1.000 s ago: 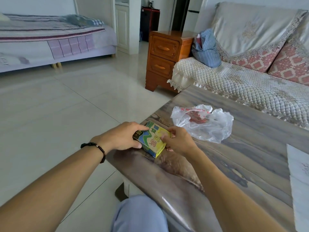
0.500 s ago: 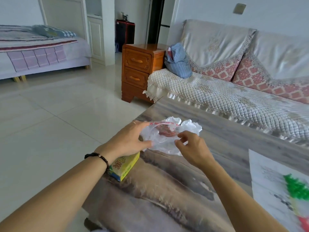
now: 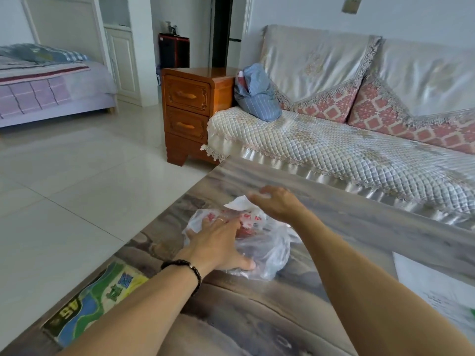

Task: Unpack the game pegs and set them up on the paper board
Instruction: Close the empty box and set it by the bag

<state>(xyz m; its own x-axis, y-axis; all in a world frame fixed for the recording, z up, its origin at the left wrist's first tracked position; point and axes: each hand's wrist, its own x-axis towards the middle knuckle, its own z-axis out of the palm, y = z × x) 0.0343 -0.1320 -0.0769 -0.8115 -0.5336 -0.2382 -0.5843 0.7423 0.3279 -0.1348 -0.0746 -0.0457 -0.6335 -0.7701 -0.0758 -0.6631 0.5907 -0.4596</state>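
A clear plastic bag [image 3: 267,253] with red print and reddish contents lies on the grey marbled table [image 3: 359,227]. My left hand [image 3: 218,242] lies on the bag's left side, fingers spread and fairly straight, thumb along its lower edge. At the bag's crumpled white top my right hand [image 3: 279,204] is motion-blurred, so its hold is unclear. The green, blue and yellow game box [image 3: 97,299] lies flat near the table's left corner, partly under my left forearm. A corner of the white paper board [image 3: 437,286] shows at the right edge. No pegs are visible.
A quilted sofa [image 3: 347,150] runs along the table's far side with a blue cloth bundle [image 3: 257,96] on it. A wooden nightstand [image 3: 190,111] stands at the sofa's left end. White floor tiles [image 3: 77,188] lie left of the table's edge.
Both hands let go of the game box and moved onto the plastic bag. The box now lies near the table's left corner. The camera swung right, bringing the paper board into view.
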